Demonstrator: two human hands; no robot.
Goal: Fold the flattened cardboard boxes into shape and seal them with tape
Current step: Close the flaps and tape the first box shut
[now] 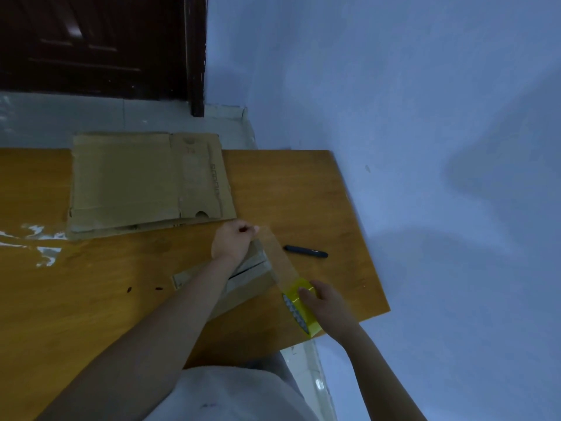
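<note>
Hands at either end of a drawn-out tape strip (277,256). Left hand (232,244), at the end of a forearm reaching diagonally from the lower left, has its fingers curled and pinches the strip's free end at the far edge of the box (243,284). Right hand (326,302), forearm entering from the lower right, grips the yellow tape roll (300,308) with fingers wrapped over its outer face, near the table's (303,183) right edge. The strip runs taut between the two hands, along the right side of the box. The box, partly hidden under the left forearm, lies on the table in front of the person. A stack of flattened cardboard (148,180) lies farther back on the table, apart from the box. A dark marker (306,251) lies on the table just right of the strip.
</note>
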